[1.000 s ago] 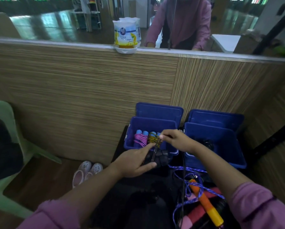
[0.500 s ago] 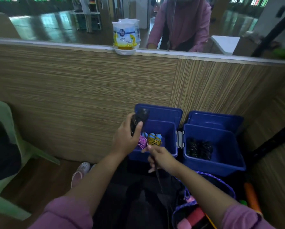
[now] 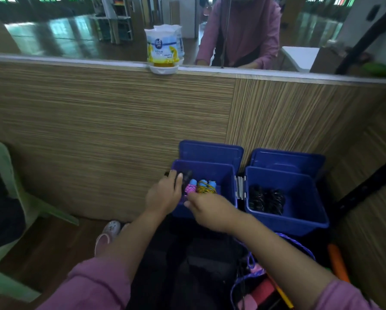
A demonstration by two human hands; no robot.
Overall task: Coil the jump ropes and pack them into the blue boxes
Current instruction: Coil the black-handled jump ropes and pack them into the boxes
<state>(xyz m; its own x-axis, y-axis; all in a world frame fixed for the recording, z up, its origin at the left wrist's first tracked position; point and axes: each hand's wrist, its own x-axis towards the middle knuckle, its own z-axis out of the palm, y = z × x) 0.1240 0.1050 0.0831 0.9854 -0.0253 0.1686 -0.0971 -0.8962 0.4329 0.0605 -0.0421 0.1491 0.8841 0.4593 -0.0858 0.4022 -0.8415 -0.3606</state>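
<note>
The black coiled jump rope with dark handles (image 3: 183, 176) is in the left hand (image 3: 164, 195), over the near-left corner of the left blue plastic box (image 3: 230, 175). The fingers (image 3: 178, 182) of this hand are closed around the bundle, with the thumb on top. The picture is blurred here, so I cannot tell if the bundle already touches the box floor.

Just beside these fingers, inside the same box, stand a pink wound rope with a light blue handle (image 3: 190, 186) and a yellow wound rope with blue handles (image 3: 206, 186). The right hand (image 3: 210, 209) hovers at the near rim of this box. Its fingers look loosely curled and I see nothing in them, but I cannot tell for sure.

I judge the rope to be light and soft. The cord is limp and can spring loose, while the handles are stiff. It is better to take hold across the whole coil together with the handles, as the left fingers do now.

The right blue plastic box (image 3: 303, 220) holds 1 heap of black coiled ropes (image 3: 267, 199).

On the ledge above the wooden wall stands a white and yellow packet (image 3: 163, 50). I can read the word "ROOM" on it; the smaller writing is too small to read.
</note>
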